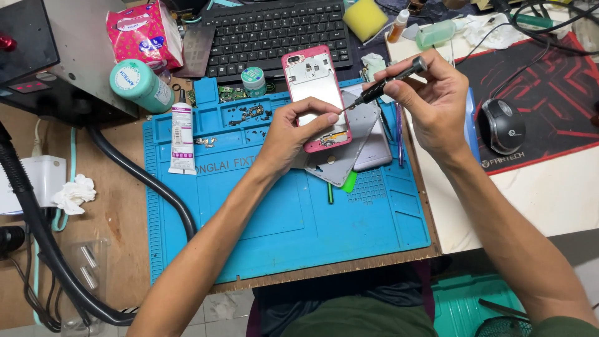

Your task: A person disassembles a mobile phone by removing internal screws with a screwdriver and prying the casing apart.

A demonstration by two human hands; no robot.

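Head view: my left hand [288, 134] fingers grip the pink opened phone [315, 97], tilted above the blue mat [281, 218]; my right hand [430, 103] fingers pinch a black screwdriver [384, 84], tip touching the phone's lower end.

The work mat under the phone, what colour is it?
The work mat is blue, with moulded compartments along its top edge; the head view shows it clearly.

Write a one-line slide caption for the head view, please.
Left hand steadies an opened pink phone on a blue repair mat while the right hand applies a precision screwdriver.
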